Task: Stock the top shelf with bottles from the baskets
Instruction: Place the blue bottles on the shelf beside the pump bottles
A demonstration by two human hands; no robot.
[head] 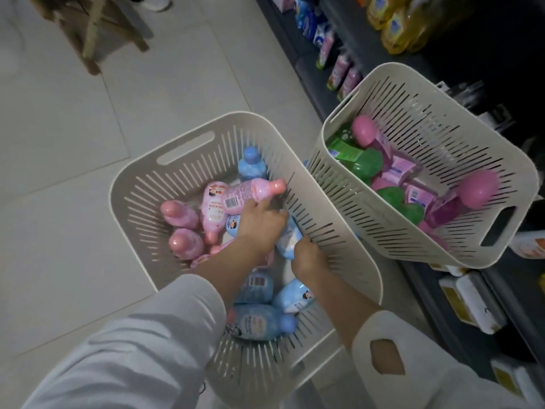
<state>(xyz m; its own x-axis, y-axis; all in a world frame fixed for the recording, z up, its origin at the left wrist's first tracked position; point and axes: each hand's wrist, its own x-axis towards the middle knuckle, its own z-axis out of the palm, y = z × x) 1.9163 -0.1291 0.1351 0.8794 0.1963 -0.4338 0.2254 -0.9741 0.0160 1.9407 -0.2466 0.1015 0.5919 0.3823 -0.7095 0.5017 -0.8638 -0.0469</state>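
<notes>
- The left hand (259,224) is down in the near basket (165,184), its grip closed on a pink bottle (250,191) (barcode facing up).
- The right hand (309,256) is just beside it, grip curled round a blue bottle (290,239).
- The far basket (442,119), holding pink and green bottles, sits against the dark shelves (309,72).

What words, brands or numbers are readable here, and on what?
No text is legible.
Pink bottle in left hand: barcode and label print, too blurred.
Blue bottle in right hand: label too blurred.
Yellow shelf bottles: labels too blurred.
</notes>
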